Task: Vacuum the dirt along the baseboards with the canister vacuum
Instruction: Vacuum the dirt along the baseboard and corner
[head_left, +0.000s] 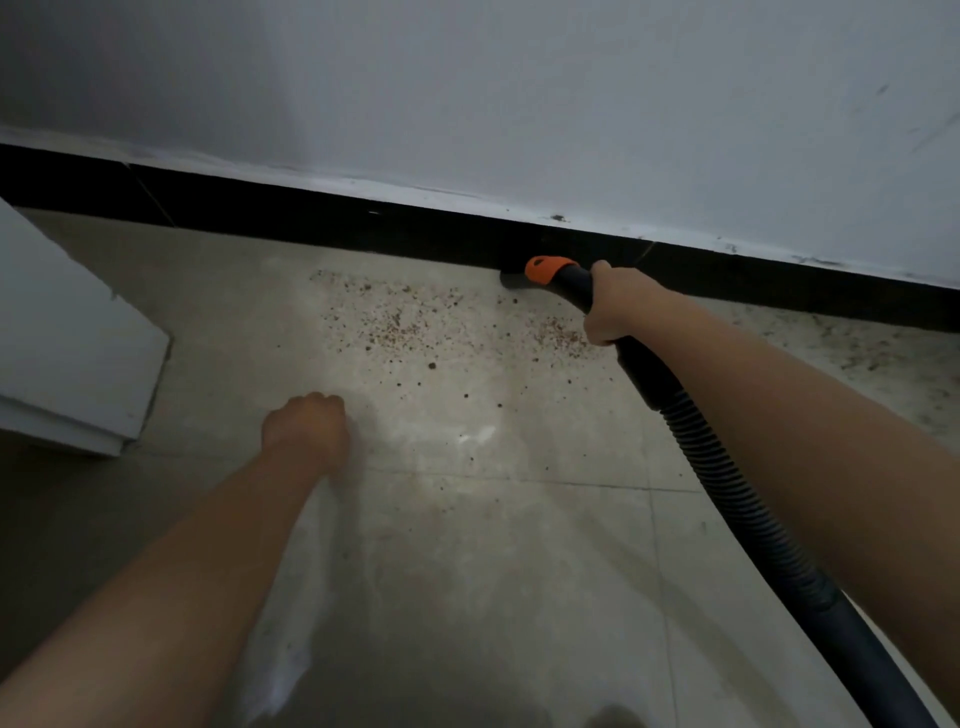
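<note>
Right hand: I have my right hand (615, 306) wrapped round the black handle tube (579, 288) of the vacuum, fingers curled fully about it, thumb side toward the wall.
Left hand: my left hand (306, 423) is balled into a loose fist low over the floor (467, 545), holding nothing; I cannot tell whether the knuckles touch the tiles.
Nozzle position: the orange collar (548, 269) sits just ahead of my grip, and the dark nozzle tip (511, 278) beyond it meets the foot of the baseboard (311, 221).
Hose run: the ribbed hose (727, 467) leaves the back of my grip, passes under my right forearm and runs to the lower right edge of view.
Dirt location: the dirt (395, 322) lies in a reddish-brown scatter on the floor left of the nozzle, near the baseboard, with a smaller patch (558, 332) just below my right hand and stray crumbs further out.
Edges: the black baseboard runs diagonally below the white wall (571, 104); a white cabinet corner (67, 338) juts in at far left.
Open room: bare tile lies between the cabinet corner and the nozzle.
Floor right of grip: grey smudging along the baseboard.
</note>
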